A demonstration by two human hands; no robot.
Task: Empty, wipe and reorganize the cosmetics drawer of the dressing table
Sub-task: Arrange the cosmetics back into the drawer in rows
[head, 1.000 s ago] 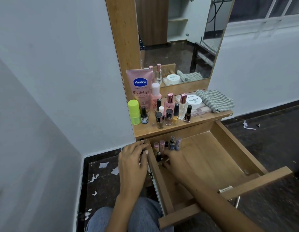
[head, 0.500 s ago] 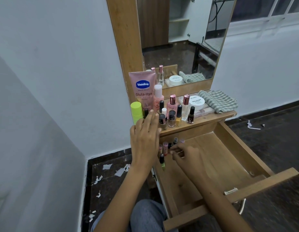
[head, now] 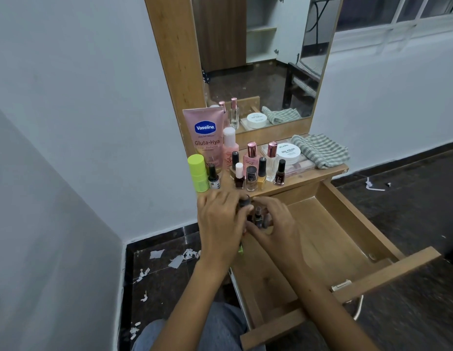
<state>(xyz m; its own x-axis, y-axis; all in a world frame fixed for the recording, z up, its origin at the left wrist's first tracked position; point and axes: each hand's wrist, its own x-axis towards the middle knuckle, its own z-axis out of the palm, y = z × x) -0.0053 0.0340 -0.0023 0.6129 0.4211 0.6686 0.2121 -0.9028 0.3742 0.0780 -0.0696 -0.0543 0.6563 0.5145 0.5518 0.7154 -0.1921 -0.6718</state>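
**Head view: small bottles going into the drawer's back corner**

Nearest, the pulled-out drawer shows bare wood. At its far-left corner the left hand curls round a dark-capped bottle, while the right hand cups a cluster of nail polish bottles standing there; whether it grips one I cannot tell. These look light, glassy, slippery and easily tipped, so holding them by the cap seems safest. Beyond, the dressing table top carries more bottles, a Vaseline tube and a striped cloth.
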